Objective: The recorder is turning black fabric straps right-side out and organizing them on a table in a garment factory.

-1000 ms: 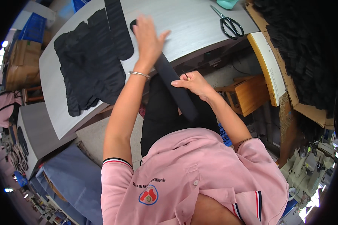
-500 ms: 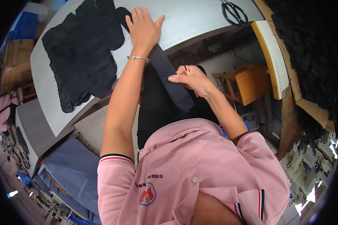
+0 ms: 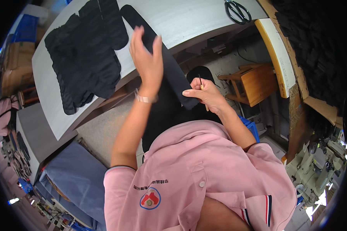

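A long black fabric strip runs from the grey table down over my lap. My right hand is closed, its thumb pressing on the strip's near end. The same hand holds a thin stick-like tool with a dark narrow tip and a light wooden handle; its exact kind is unclear. My left hand, slightly blurred, is open above the strip near the table edge, fingers and thumb spread. Left of it, a pile of black cut fabric pieces lies on the table.
Black-handled scissors lie at the table's far right. A wooden stool stands beyond my right hand, beside a white board with a yellow edge. A box of black fabric pieces is at the far right. Blue-grey cloth lies at lower left.
My left hand has lifted off the strip and drawn back toward me. The right hand has shifted slightly right and nearer, and the strip's far rounded end shows uncovered.
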A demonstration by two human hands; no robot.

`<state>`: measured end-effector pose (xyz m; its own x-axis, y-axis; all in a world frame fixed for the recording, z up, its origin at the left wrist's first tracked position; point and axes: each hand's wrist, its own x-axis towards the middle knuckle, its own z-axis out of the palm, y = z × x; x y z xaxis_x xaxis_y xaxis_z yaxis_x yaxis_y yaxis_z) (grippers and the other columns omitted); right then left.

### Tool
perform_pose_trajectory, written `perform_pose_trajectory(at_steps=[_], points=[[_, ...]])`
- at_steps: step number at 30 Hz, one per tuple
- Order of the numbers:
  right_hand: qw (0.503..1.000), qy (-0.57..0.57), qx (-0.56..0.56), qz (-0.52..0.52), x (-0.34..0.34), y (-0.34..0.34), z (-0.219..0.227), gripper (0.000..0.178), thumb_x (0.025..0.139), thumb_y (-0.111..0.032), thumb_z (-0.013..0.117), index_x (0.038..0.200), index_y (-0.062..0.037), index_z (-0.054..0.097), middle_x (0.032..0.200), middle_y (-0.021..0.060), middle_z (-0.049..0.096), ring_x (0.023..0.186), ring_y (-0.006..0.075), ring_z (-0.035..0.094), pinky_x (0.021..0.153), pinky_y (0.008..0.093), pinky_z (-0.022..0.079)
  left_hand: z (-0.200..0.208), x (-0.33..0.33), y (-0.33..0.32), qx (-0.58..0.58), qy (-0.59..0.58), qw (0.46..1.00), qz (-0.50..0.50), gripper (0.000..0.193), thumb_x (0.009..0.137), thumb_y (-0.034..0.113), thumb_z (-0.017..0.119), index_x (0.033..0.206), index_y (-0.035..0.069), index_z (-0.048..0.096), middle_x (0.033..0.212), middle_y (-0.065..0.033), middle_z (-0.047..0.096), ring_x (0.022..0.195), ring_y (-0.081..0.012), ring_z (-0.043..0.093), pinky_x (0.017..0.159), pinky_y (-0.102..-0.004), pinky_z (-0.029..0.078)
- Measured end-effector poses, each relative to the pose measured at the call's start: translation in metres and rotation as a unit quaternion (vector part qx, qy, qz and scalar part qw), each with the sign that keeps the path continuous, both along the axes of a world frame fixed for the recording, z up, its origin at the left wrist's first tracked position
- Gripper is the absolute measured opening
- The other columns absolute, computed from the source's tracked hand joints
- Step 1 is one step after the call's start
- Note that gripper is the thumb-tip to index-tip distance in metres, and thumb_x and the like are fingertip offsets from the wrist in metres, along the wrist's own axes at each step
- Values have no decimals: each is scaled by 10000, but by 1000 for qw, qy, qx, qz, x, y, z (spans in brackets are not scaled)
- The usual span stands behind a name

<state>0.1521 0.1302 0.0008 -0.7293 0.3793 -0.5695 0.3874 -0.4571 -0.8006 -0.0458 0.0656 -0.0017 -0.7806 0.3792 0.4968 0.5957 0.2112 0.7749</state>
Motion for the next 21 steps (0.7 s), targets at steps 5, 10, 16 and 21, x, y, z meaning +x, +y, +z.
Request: perform_pose_trajectory(at_steps=[5,10,16,21], points=[[1000,13,-17,20,0,5,-3,325,780,-177,851,773,-149,528,673,-103,470,560,-10,355,479,181,258,-13,89,-69,84,-417,904,-43,486,838,155,803,1211,-25,549,1110,-94,607,934,-130,582,824,-269,499],[999,-1,-33,32,-6,1,3,237,814,-176,831,817,-110,602,715,-82,542,586,-16,396,499,178,287,-19,86,-84,86,-623,769,-114,221,879,100,760,1039,7,641,877,-26,699,784,-80,639,746,-222,507],[999,24,9,-23,-7,10,-10,204,840,-184,799,845,-63,634,724,-29,597,508,24,461,451,192,337,-1,75,-79,120,-645,727,-202,149,893,126,754,983,65,653,854,18,694,756,-53,634,715,-200,501],[989,53,128,-57,-15,-18,-2,241,913,-237,718,988,-20,646,683,-35,545,568,59,531,487,217,418,-25,71,-71,171,-632,736,-173,187,900,131,744,1030,26,660,898,-13,697,787,-66,624,744,-237,502]])
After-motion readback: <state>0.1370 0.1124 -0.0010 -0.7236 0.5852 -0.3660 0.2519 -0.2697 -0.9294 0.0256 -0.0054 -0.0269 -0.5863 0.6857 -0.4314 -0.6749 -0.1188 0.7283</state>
